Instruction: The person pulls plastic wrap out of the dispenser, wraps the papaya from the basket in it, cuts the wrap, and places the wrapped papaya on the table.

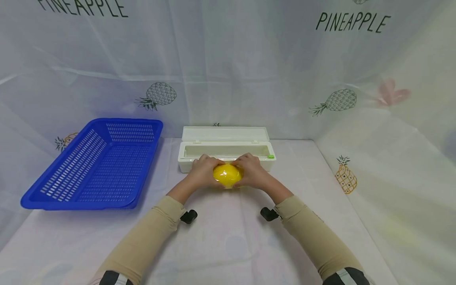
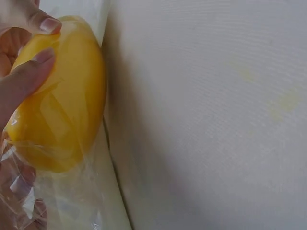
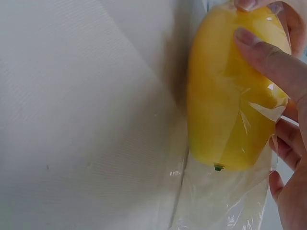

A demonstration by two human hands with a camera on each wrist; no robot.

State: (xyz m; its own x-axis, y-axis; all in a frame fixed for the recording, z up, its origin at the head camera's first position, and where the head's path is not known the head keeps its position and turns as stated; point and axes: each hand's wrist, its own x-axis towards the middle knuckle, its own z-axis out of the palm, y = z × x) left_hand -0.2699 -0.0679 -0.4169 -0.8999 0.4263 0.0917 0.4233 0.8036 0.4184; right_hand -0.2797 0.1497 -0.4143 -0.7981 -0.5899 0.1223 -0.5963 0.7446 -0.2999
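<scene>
A yellow mango [image 1: 228, 175] in clear plastic film [image 3: 220, 191] is held between both hands, just in front of the white box. My left hand [image 1: 204, 173] grips one end, its thumb pressed along the top of the fruit. From the other side my right hand [image 1: 251, 172] holds it the same way, thumb on the film and fingers beneath. The right wrist view shows the mango's small green stem tip [image 3: 218, 167]. Loose, wrinkled film [image 2: 72, 196] hangs off around the fruit in the left wrist view.
The long white box [image 1: 185, 163] behind the hands has its lid [image 1: 225, 133] raised and a small green piece [image 1: 271, 156] at its right front edge. On the left sits a blue plastic basket [image 1: 142, 186]. A pineapple-print curtain [image 1: 242, 63] rises behind the white-covered table [image 1: 228, 245].
</scene>
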